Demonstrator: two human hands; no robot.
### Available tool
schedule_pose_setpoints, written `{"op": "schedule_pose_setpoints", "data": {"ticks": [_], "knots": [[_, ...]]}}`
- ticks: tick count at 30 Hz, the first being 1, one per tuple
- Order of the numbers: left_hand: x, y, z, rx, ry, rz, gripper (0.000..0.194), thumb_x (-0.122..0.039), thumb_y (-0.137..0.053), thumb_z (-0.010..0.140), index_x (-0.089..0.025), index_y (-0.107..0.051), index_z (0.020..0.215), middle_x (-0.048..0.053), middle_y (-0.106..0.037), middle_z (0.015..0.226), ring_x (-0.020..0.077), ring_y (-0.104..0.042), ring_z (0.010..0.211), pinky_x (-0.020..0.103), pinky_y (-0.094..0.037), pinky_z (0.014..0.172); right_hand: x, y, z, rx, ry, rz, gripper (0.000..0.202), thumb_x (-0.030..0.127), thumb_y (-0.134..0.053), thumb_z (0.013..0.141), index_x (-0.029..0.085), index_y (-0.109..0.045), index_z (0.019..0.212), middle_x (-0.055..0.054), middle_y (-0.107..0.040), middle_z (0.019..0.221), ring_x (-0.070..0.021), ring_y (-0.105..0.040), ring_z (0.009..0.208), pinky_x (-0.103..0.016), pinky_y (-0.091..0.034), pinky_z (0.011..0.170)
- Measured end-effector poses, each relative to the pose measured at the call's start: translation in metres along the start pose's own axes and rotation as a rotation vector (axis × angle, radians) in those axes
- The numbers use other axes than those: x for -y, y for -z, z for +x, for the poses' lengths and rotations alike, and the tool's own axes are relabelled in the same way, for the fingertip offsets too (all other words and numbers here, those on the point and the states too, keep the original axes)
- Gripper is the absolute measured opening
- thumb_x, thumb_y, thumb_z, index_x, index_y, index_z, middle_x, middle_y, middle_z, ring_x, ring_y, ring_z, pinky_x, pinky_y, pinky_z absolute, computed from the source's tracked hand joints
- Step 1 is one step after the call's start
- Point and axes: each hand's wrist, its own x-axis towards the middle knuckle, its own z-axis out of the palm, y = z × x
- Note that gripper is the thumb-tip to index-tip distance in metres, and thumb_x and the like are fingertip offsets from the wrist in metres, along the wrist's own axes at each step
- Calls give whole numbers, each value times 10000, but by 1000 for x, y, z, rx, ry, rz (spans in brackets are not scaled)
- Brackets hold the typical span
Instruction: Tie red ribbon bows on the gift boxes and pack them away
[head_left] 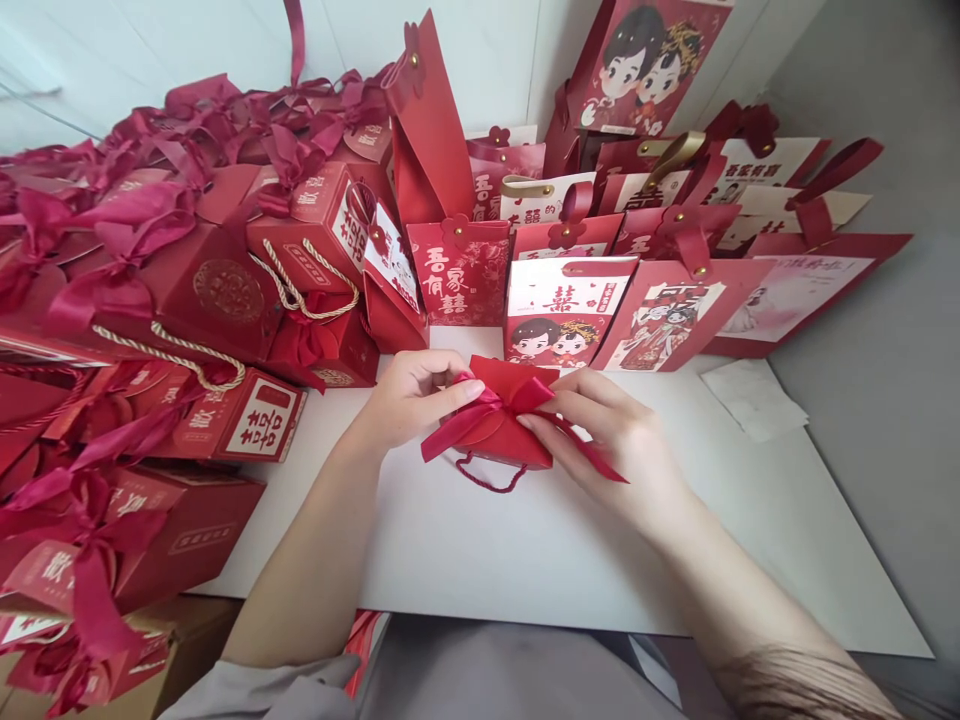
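A small red gift box (502, 440) with a dark red cord handle (491, 487) sits on the white table between my hands. On its top is a red ribbon (491, 403) tied in a bow, its tails hanging to both sides. My left hand (420, 395) pinches the bow's left loop between thumb and fingers. At the other side, my right hand (607, 430) has its thumb and fingertips closed on the right loop. Part of the box is covered by the ribbon and my fingers.
Many red boxes with ribbon bows (232, 260) are piled at the left. Red and white paper gift bags (570, 300) stand in rows behind my hands. A white tissue (754, 398) lies at the right on the white table (750, 540). A cardboard box (187, 625) stands low at the left.
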Motion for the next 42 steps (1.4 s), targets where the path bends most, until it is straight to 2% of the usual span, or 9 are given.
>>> {"op": "schedule_pose_setpoints", "data": {"ticks": [4,11,21,24,27,30,33,37,42], "knots": [[3,0,0,30,-17,-35,314,-406,-716,884,-160,-626,711,-3,-547,629,103,-481,542,242,-370,500,3,-1,0,-65,-139,94,139,234,-638,971,212,-665,836,-16,-661,782,-151,-605,679,-281,-487,642],[4,-3,1,33,-29,2,345,-424,-701,893,-157,-596,701,0,-557,644,100,-488,548,240,-365,501,14,6,3,65,-548,426,334,401,-619,977,207,-594,706,42,-577,548,-112,-496,491,-243,-420,509],[1,-7,2,11,-26,-4,348,-403,-705,892,-149,-592,683,-21,-519,594,80,-440,519,227,-321,481,9,14,7,192,-705,742,400,488,-644,952,201,-581,681,34,-594,512,-115,-547,457,-241,-469,501],[3,-8,2,-4,27,-40,340,-413,-724,875,-143,-624,694,-14,-540,623,86,-466,548,221,-347,501,10,17,7,179,-677,723,414,495,-642,952,197,-598,668,17,-620,571,-114,-554,488,-245,-466,516],[2,-8,2,24,89,-86,299,-409,-751,848,-141,-672,742,-3,-579,671,99,-509,591,220,-391,535,12,18,5,132,-543,477,324,458,-695,921,201,-641,733,-1,-663,701,-125,-570,599,-248,-455,568],[-2,-8,1,78,106,-92,266,-388,-756,841,-140,-686,776,2,-591,695,105,-524,616,223,-410,560,12,14,1,78,-368,203,201,339,-800,839,208,-647,840,-7,-671,820,-148,-590,699,-259,-457,619],[-6,-9,0,88,84,-47,291,-389,-738,857,-138,-650,738,-10,-545,671,92,-479,597,222,-372,546,10,8,-2,29,-250,66,86,235,-721,899,210,-647,866,-13,-660,851,-153,-603,748,-266,-459,666],[-7,-10,-1,53,48,44,348,-396,-716,879,-141,-592,677,-16,-498,669,83,-432,583,229,-329,525,10,4,-3,20,-264,70,55,226,-642,953,218,-658,900,-16,-664,881,-156,-609,769,-274,-459,679],[-4,-9,-1,105,52,0,392,-393,-681,910,-157,-498,657,-37,-424,644,79,-380,572,233,-293,522,11,4,1,44,-326,184,176,249,-607,975,222,-594,802,1,-626,817,-152,-560,729,-273,-432,653]]}}
